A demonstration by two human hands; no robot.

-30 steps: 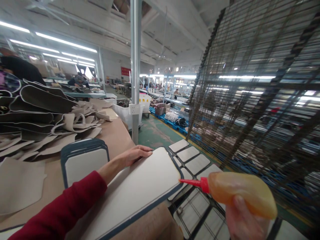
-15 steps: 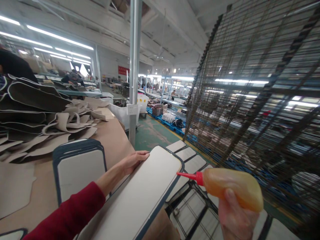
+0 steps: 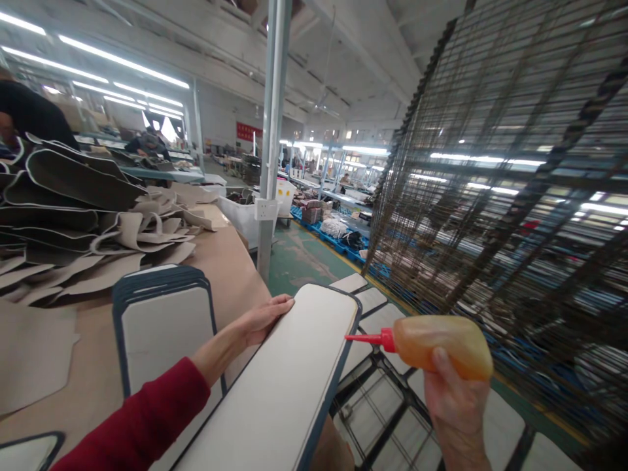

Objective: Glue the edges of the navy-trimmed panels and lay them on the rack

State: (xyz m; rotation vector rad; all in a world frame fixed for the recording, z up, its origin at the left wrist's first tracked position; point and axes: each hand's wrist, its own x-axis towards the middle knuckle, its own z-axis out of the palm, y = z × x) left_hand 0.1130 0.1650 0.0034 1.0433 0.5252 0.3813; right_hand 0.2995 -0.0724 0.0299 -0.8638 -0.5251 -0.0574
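My left hand grips the far left edge of a long white panel with a dark blue border, which slants up away from me. Its fingers are closed over that edge. In my right hand is a squeeze glue bottle of amber liquid, lying on its side with the thumb pressed against it. The bottle's red nozzle points left, its tip at the panel's right border. Left of my forearm, a stack of similar blue-edged panels lies on the brown table.
Floppy grey-beige sheets are heaped on the brown table at left. A metal post rises ahead. On the right a wire rack leans up, and several white panels lie on a lower mesh. A co-worker bends at far left.
The bottle and my right hand have shifted slightly up and left, with the nozzle still at the panel's right border. The view has turned a little, and my left hand keeps its grip.
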